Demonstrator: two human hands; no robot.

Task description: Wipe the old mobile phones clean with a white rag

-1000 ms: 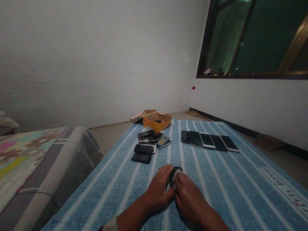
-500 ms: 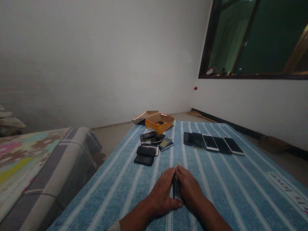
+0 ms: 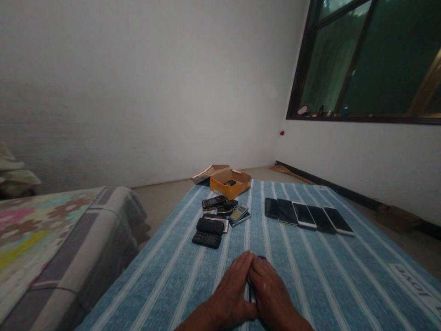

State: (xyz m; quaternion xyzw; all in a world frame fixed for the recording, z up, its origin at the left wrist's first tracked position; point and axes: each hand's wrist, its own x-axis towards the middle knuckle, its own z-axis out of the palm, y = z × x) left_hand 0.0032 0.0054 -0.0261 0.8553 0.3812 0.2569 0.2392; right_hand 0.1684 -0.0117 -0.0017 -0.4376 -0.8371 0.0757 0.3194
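Note:
My left hand point(image 3: 232, 292) and my right hand point(image 3: 268, 292) press together low in the view, palms facing, on the blue striped cloth point(image 3: 310, 276). Between them is a small dark phone point(image 3: 254, 294), almost wholly hidden; only a thin dark edge shows between the palms and at the fingertips. Both hands are closed on it from either side. Ahead lies a loose heap of old keypad phones point(image 3: 215, 220), and to its right a neat row of several smartphones point(image 3: 308, 214) lies face up.
An open orange cardboard box point(image 3: 230, 182) with a dark item inside sits at the cloth's far end. A mattress with a flowered cover point(image 3: 51, 239) lies at the left. White walls and a dark-framed window point(image 3: 372, 59) bound the room.
The hands have closed tighter around the dark phone, which was visible with a pale cloth a second ago and is now nearly hidden. The camera has tilted slightly.

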